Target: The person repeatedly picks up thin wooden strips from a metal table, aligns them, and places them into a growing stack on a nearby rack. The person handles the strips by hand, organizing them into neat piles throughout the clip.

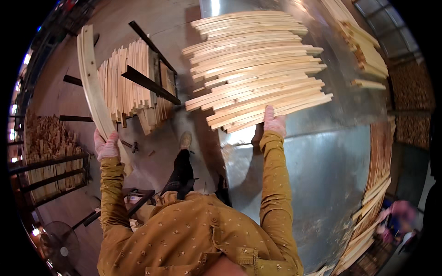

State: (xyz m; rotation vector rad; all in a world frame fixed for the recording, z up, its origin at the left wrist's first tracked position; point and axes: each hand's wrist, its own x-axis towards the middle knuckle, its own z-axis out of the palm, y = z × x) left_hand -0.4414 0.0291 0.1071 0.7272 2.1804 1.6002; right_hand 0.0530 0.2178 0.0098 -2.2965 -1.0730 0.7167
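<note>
My left hand (107, 146) is closed around a long, pale wooden board (94, 87), raised off to the left and reaching away from me. The board has a few dark knots, and its near end slants down past my wrist. My right hand (275, 123) is at the near edge of a row of wooden strips (258, 69) on a metal table (299, 161). Its thumb lies over the nearest strip, and the other fingers are mostly hidden. The strips lie side by side with uneven ends.
On the left, a dark metal rack (149, 85) holds stacked wooden strips (124, 83). Beyond it stands a crate of wood pieces (50, 161); a fan (62, 244) is at lower left. More boards (363, 50) lie along the table's far right. A blurred person (398, 218) is at lower right.
</note>
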